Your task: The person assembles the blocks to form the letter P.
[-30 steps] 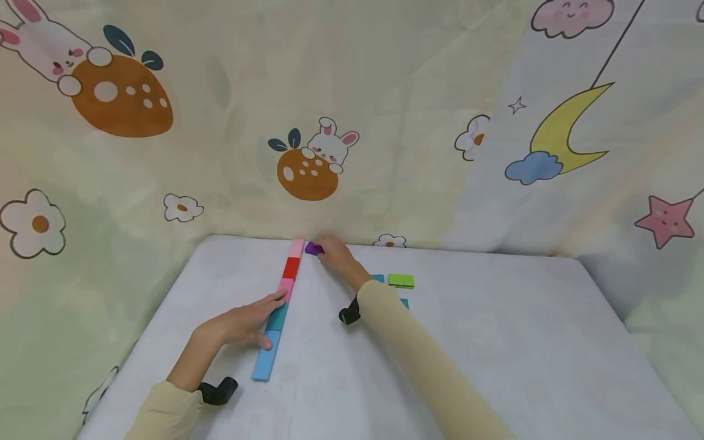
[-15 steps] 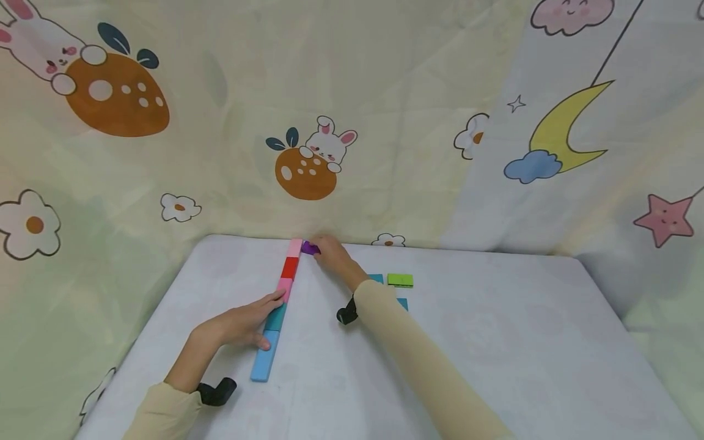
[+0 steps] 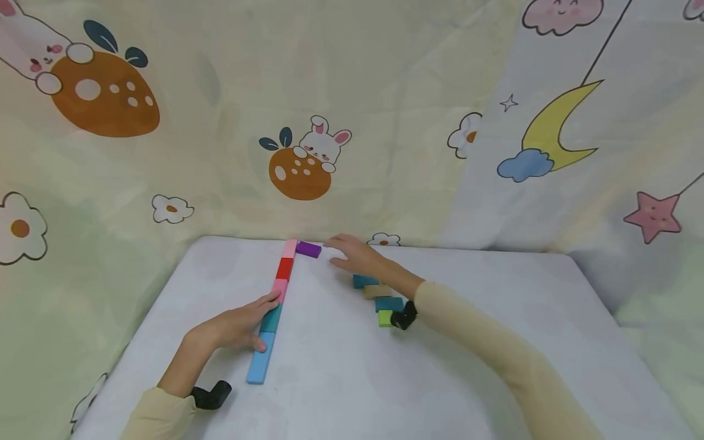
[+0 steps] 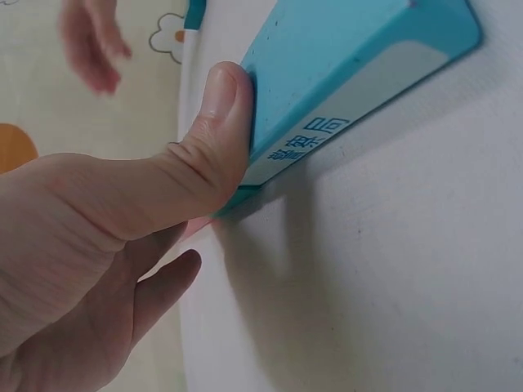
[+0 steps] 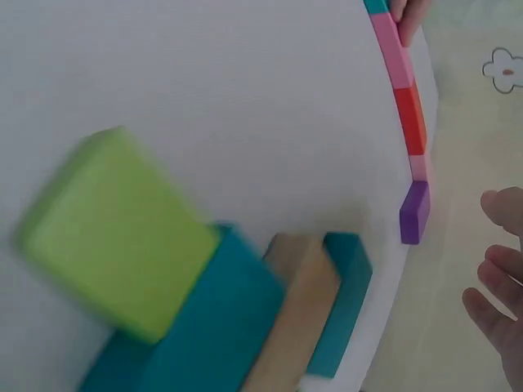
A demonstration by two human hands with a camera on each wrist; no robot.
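Note:
A straight row of blocks runs up the left of the table: light blue (image 3: 258,368), teal (image 3: 271,319), pink (image 3: 280,286), red (image 3: 284,268) and another pink block (image 3: 289,248) at the far end. Along its left side rests my left hand (image 3: 233,325), fingertips at the nearer pink block. Its thumb touches the light blue block, whose side bears printed characters in the left wrist view. A purple block (image 3: 309,249) lies crosswise at the row's far end, extending right. Just right of it my right hand (image 3: 360,255) is in the air, fingers spread, holding nothing.
Right of the row is a group of blocks: teal (image 3: 363,282), tan (image 3: 376,292), a second teal block (image 3: 388,304) and green (image 3: 385,318), partly hidden by the right arm and wrist camera (image 3: 404,316). A patterned cloth (image 3: 396,183) hangs behind the table's far edge.
The right hand has put the purple block against the row's far end, let go of it and moved right. The left hand has stayed on the row.

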